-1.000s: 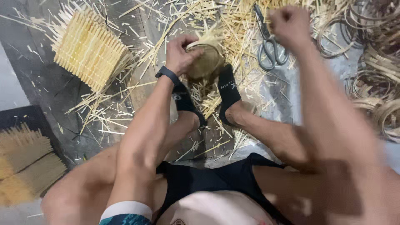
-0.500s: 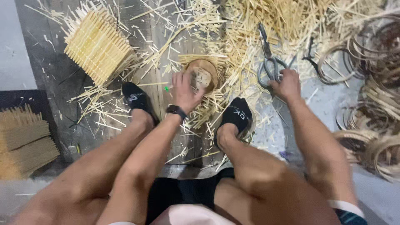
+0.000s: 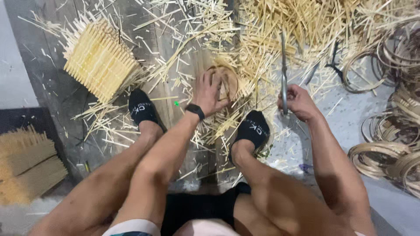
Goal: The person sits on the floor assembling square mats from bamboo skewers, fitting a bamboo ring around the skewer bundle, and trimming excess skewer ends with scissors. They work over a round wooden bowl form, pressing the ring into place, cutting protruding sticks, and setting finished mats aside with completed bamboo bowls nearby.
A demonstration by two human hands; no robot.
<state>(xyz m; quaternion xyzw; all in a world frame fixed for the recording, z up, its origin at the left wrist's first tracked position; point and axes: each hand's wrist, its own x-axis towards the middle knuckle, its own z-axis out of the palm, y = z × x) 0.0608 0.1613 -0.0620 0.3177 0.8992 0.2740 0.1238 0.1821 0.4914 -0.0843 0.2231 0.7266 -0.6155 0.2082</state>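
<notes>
From the head view, you sit on the floor with both feet in black socks (image 3: 144,109) planted among scattered bamboo splints (image 3: 271,26). Your left hand (image 3: 209,92) lies with spread fingers on a small round woven bamboo piece (image 3: 227,81), pressing it down on the wooden board (image 3: 175,52); the hand does not close around it, it only steadies it from above. This round piece is in the middle of the scene, a little farther than your feet and between them. Your right hand (image 3: 298,101) is clenched around the handles of the metal scissors (image 3: 283,72), whose blades point away from you, toward the far pile of splints. The scissors stand just right of the round piece and are not touching it. I judge that you are at the trimming step: the piece is held down and the tool is taken up, but no cut is begun yet. The next move, as I judge it, asks you to bring the blades to the sticking ends at the rim while the left fingers stay clear of them. On the far left lies a square woven bamboo panel (image 3: 98,65), and on the right several coiled bamboo strips (image 3: 385,153).
</notes>
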